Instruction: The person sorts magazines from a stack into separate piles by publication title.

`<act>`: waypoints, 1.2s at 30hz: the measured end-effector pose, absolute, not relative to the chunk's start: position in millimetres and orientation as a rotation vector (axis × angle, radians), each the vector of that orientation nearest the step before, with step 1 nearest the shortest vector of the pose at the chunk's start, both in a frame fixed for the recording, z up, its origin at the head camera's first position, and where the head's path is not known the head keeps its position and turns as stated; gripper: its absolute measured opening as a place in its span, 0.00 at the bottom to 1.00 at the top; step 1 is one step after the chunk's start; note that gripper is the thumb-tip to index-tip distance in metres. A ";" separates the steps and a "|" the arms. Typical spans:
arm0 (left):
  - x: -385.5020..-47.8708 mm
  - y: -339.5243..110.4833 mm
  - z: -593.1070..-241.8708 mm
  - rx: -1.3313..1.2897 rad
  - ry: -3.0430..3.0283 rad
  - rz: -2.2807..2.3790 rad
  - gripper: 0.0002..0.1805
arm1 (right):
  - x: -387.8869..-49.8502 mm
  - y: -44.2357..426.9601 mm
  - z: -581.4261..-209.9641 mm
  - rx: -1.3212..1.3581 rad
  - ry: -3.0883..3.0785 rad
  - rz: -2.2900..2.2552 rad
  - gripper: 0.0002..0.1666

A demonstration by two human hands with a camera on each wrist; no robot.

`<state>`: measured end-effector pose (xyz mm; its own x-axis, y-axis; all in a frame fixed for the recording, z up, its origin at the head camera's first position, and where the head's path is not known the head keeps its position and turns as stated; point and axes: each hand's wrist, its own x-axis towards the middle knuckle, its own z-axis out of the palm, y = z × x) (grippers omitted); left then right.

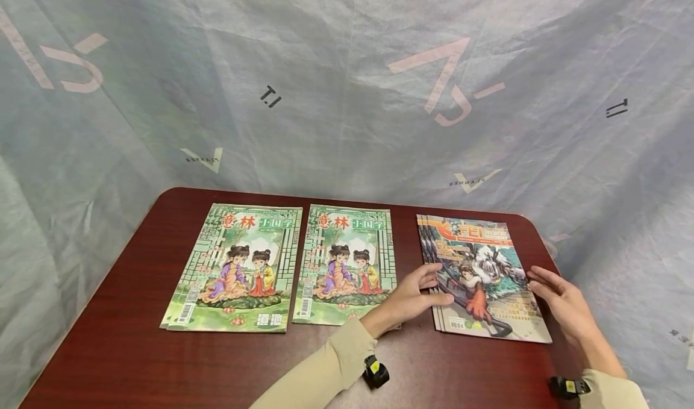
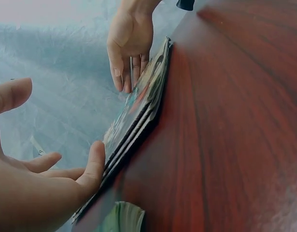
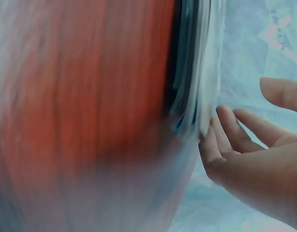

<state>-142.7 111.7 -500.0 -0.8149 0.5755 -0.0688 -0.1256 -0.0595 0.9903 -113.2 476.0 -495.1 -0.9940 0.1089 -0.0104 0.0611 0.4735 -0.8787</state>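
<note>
A small stack of magazines (image 1: 482, 276) with a fantasy-style cover lies at the right side of the table, its left edges slightly fanned. My left hand (image 1: 410, 299) is at the stack's left edge, fingers extended and thumb apart; in the left wrist view a fingertip meets the edge of the magazines (image 2: 134, 125). Along the opposite edge is my right hand (image 1: 566, 306), its fingertips at the side of the stack. The right wrist view shows the right hand (image 3: 259, 154) with fingers slightly bent against the page edges, gripping nothing.
Two piles of green-covered magazines lie to the left, a middle pile (image 1: 347, 264) near my left forearm and a left pile (image 1: 233, 270). The dark red table (image 1: 125, 312) has a rounded far edge. Grey printed fabric (image 1: 347, 126) hangs behind it.
</note>
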 end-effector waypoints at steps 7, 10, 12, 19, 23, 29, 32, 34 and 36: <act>-142.0 99.1 -495.1 0.514 1.762 1.930 0.41 | -112.2 454.1 -485.7 -0.078 -2.477 1.627 0.28; -142.3 92.5 -492.7 0.503 1.762 1.943 0.41 | -111.1 442.2 -480.2 -0.097 -2.536 1.520 0.27; -142.5 87.8 -491.7 0.492 1.768 1.954 0.41 | -110.7 434.3 -477.2 -0.094 -2.577 1.444 0.29; -142.9 62.1 -494.0 0.493 1.817 1.967 0.40 | -111.1 404.6 -472.4 -0.018 -2.560 1.459 0.31; -143.3 38.9 -495.9 0.537 1.876 1.938 0.41 | -110.2 382.7 -471.0 -0.005 -2.546 1.516 0.30; -145.8 5.0 -496.2 0.558 1.937 1.939 0.43 | -108.6 354.5 -469.4 0.047 -2.554 1.548 0.30; -147.9 -10.1 -494.9 0.525 1.997 1.948 0.43 | -108.2 342.2 -468.3 0.065 -2.564 1.581 0.30; -149.5 -19.8 -492.6 0.507 2.035 1.956 0.44 | -107.9 334.2 -466.9 0.071 -2.561 1.620 0.29; -150.9 -29.6 -490.1 0.480 2.064 1.958 0.44 | -107.5 326.4 -465.1 0.079 -2.561 1.653 0.29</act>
<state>-150.9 -29.6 -490.1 -0.9128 0.4064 0.0401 0.0615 0.0398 0.9973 -107.5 326.4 -465.1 -0.9944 0.0067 0.1058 -0.0937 0.4120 -0.9064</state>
